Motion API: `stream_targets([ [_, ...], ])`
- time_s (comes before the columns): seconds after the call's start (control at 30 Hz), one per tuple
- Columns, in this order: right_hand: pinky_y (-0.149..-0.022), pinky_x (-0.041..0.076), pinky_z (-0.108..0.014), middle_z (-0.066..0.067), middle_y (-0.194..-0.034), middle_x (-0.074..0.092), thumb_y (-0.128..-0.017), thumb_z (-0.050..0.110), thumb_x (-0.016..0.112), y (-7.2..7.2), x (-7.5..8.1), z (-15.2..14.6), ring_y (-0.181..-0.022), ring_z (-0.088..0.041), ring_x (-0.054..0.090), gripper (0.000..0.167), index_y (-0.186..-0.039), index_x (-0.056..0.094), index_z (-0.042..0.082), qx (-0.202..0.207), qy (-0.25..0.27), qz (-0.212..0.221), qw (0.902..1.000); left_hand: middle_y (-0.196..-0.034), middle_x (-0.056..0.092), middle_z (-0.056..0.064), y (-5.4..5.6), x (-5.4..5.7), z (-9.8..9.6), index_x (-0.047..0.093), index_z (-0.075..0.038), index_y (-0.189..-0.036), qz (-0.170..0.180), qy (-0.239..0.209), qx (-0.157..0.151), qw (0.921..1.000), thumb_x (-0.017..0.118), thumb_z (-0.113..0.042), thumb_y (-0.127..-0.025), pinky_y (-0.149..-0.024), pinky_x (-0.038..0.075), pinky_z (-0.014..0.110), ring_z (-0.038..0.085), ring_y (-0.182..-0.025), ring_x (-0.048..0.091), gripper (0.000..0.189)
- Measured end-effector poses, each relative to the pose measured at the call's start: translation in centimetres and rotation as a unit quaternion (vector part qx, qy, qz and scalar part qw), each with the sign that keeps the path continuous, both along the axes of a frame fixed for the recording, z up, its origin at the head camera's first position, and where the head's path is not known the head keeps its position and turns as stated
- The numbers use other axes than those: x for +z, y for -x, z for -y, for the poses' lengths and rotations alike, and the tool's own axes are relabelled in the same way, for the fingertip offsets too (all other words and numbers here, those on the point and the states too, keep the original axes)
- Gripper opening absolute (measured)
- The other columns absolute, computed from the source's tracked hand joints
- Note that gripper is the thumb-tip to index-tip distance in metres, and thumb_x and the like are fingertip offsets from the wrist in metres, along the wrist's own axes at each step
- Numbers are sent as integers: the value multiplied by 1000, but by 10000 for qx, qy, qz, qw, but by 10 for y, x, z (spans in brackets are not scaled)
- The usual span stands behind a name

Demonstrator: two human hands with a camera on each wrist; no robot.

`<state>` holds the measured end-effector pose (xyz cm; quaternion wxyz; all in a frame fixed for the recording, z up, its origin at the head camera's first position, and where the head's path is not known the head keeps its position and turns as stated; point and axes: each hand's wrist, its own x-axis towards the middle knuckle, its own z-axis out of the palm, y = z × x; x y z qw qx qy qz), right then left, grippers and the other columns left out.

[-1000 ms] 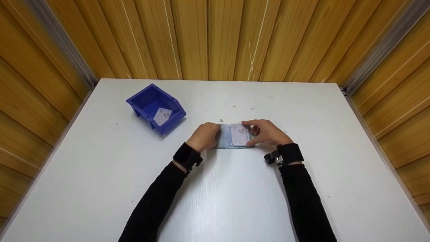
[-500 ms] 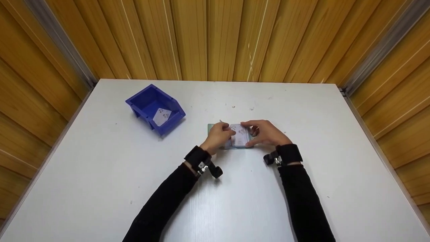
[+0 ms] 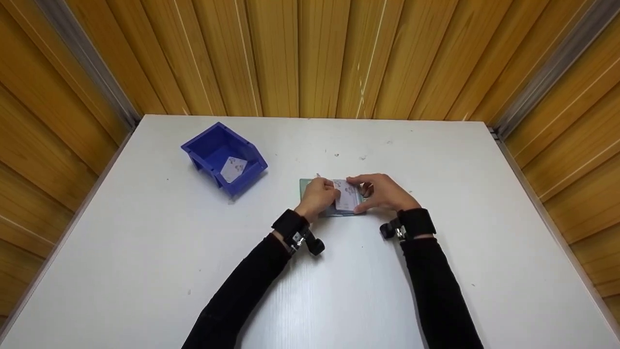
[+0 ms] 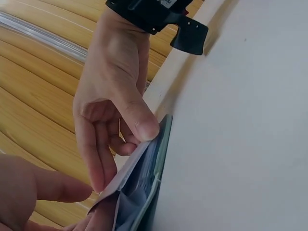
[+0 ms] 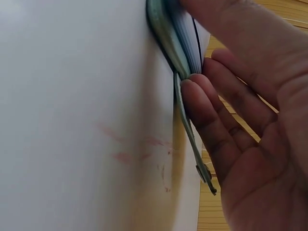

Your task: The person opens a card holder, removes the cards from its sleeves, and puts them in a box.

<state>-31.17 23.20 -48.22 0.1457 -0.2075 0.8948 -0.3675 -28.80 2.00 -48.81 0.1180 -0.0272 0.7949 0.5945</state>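
The patterned card (image 3: 346,196), over the green holder (image 3: 304,185), is seemingly pinched by the left hand (image 3: 318,198), its right side gripped by the right hand (image 3: 387,192); fitting or removal is judged underway, gentle edge control called for

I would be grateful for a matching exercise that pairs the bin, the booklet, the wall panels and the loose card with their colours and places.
1. Bin
2. Booklet
3. Wall panels
4. Loose card

A. White with a pattern, lying inside a container
B. Yellow-brown, standing around the table
C. Blue, standing left of both hands
D. Green-edged, held by the left hand and right hand

Pairs: 1-C, 2-D, 3-B, 4-A
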Motion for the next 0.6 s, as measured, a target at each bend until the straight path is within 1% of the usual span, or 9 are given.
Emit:
stream_targets([
  [0.17,-87,47,-32,-7,-135,67,-71,12,95,0,-1,2,-103,-23,58,82,-145,61,15,59,-65,-84,9999,-112,76,17,3,-4,-2,64,5,-117,-30,20,-67,10000,65,-4,-93,-78,56,24,19,-95,71,26],
  [0.3,-89,47,-33,-7,-138,66,-72,14,95,0,-1,2,-105,-23,58,82,-146,60,15,47,-111,-71,9999,-112,77,18,5,-6,-2,64,6,-119,-8,-38,-137,9999,67,-6,-96,-80,58,25,21,-96,74,25],
  [0.4,-91,48,-34,-6,-139,66,-72,13,95,1,-1,1,-105,-23,58,81,-145,61,16,11,-67,-32,10000,-114,77,18,6,-6,-1,63,6,-121,7,-33,-135,9999,70,-7,-96,-80,58,24,21,-97,74,28],
  [0.6,-88,48,-34,-7,-130,68,-72,10,95,1,0,-1,-102,-23,58,80,-145,61,16,-6,1,78,10000,-113,76,19,8,-4,1,64,8,-122,28,-28,-94,9999,74,-8,-94,-77,54,21,17,-94,71,34],
])
